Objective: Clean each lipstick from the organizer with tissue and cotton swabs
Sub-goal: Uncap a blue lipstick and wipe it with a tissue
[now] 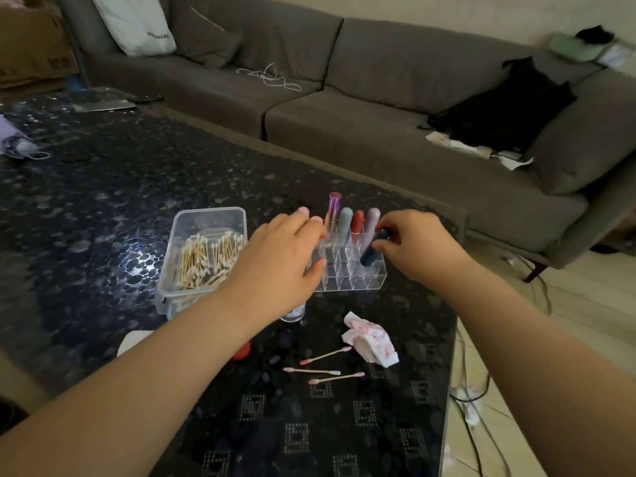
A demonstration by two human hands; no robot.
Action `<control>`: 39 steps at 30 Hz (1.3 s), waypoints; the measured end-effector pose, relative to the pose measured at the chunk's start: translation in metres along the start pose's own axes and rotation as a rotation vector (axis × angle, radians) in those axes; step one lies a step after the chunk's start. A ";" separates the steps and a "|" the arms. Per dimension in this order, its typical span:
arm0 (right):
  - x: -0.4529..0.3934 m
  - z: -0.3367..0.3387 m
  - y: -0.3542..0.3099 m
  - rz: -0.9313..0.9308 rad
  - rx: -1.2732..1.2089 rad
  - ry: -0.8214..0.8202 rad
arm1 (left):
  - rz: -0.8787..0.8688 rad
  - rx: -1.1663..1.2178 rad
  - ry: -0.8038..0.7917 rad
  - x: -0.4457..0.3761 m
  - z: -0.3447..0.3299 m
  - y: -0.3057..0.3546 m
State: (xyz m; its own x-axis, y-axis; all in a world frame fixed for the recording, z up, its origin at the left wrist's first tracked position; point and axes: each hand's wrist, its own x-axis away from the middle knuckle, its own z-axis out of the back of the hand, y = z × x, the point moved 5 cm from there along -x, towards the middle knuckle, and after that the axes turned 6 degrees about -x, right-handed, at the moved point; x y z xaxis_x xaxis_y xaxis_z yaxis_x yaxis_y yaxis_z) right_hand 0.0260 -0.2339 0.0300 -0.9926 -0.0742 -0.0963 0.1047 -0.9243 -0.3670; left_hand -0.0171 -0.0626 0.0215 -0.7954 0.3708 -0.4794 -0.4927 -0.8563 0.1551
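While our left hand (287,259) steadies the clear organizer (347,270) on the table (103,201), fingers relaxed against it, our right hand (411,242) grips a dark lipstick (373,253) tilted in a front slot — whether lifting or reseating, we cannot tell — fresh tissue seemingly needed next.

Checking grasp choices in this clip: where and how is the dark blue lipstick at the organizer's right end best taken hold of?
Grip the dark blue lipstick by its upper end, coming from above and the right. It leans in the clear organizer with its base in a cell, so only the top is free; other lipsticks crowd behind and to its left. The right hand already pinches that top, while the left hand rests on the organizer's left side.
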 end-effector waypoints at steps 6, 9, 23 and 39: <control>0.057 0.019 -0.018 0.031 -0.246 0.005 | 0.128 0.224 -0.057 0.034 0.001 0.030; 0.085 0.003 -0.021 0.013 -0.459 -0.068 | 0.222 0.359 -0.145 0.055 -0.005 0.033; 0.103 -0.053 -0.028 -0.043 -0.980 -0.231 | 0.363 0.445 -0.271 0.103 -0.014 0.005; 0.070 -0.095 -0.008 -0.019 -0.232 -0.059 | 0.692 0.857 -0.074 0.112 -0.017 -0.032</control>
State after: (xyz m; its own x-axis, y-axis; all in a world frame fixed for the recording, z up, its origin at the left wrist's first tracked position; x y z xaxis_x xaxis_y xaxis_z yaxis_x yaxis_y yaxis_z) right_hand -0.0382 -0.1963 -0.0619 -0.9957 -0.0861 -0.0354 0.0909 -0.8152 -0.5719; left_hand -0.0841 0.0001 -0.0513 -0.9988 -0.0472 -0.0089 0.0089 -0.3644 0.9312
